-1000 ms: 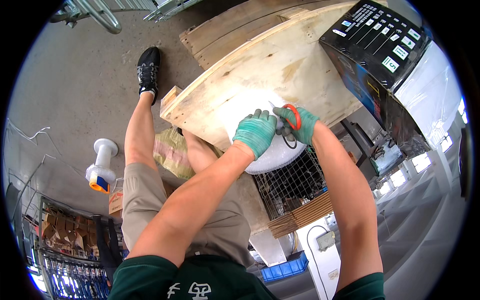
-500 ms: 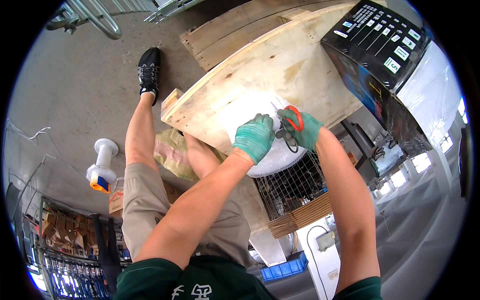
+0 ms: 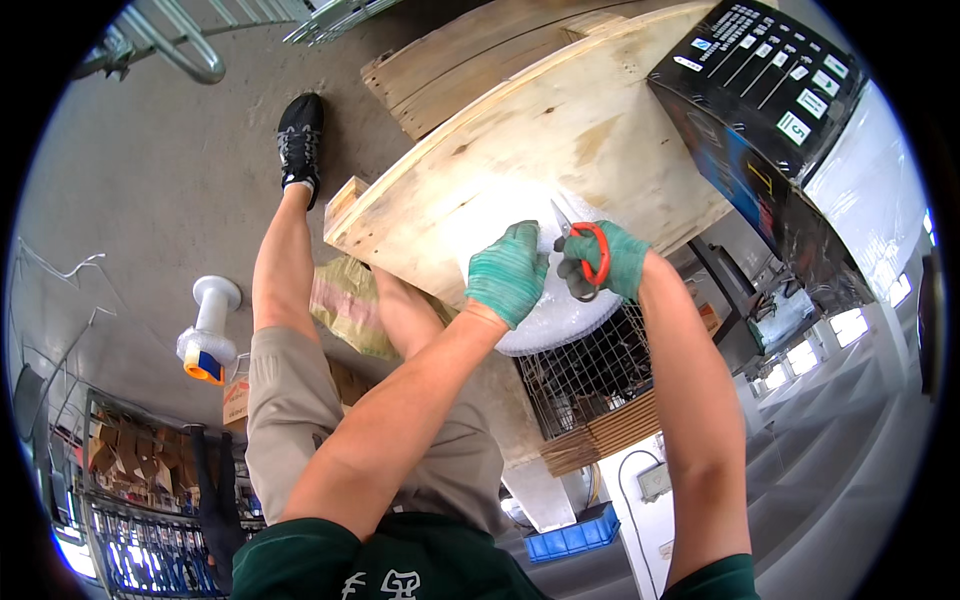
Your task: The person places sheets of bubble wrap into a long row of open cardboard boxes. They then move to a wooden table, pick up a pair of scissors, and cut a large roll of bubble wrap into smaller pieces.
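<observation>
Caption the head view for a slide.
Green-gloved right hand works red-handled scissors on white foam sheet that left hand steadies.

Gloves on left hand (image 3: 508, 272) and right hand (image 3: 612, 262) green; scissors (image 3: 585, 250) handles red; white sheet (image 3: 540, 315); pale wood board (image 3: 545, 140); black shoe (image 3: 299, 135).

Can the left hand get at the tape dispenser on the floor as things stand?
Probably not without letting go: the left hand presses the white foam on the wooden board, while the tape dispenser sits low, beyond the left leg.
</observation>
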`<move>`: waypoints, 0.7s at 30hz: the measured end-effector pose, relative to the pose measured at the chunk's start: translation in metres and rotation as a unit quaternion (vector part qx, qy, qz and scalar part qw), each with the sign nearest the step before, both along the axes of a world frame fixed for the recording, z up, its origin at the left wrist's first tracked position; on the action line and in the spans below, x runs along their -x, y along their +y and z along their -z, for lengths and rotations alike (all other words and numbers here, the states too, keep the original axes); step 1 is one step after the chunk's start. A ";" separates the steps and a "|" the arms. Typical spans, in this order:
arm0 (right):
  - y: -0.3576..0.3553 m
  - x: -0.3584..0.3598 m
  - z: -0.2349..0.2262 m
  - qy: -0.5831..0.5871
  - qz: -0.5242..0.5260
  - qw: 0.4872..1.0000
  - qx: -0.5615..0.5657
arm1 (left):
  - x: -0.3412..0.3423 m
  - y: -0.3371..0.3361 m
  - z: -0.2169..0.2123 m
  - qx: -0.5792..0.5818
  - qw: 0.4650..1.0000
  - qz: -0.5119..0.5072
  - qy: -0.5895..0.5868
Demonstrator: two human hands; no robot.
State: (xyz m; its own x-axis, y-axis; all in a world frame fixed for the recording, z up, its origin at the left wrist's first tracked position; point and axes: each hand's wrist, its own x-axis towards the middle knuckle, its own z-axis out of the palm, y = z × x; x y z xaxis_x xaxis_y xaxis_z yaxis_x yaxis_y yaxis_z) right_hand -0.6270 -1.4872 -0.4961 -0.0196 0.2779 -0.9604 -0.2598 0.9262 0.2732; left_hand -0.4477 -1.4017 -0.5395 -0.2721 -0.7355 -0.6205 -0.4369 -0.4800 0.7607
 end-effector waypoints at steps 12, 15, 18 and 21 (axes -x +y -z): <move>-0.037 0.007 -0.027 -0.066 -0.040 0.991 -0.109 | 0.009 0.000 0.005 -0.008 1.000 0.016 -0.021; -0.043 0.008 -0.030 -0.073 -0.067 0.986 -0.132 | 0.008 -0.001 0.009 -0.018 0.999 0.001 -0.028; -0.037 0.007 -0.030 -0.057 -0.077 0.984 -0.147 | 0.006 -0.005 0.005 -0.030 0.999 0.030 -0.021; -0.038 -0.005 -0.026 -0.030 -0.072 0.990 -0.114 | 0.006 -0.001 0.005 -0.010 1.000 0.030 -0.003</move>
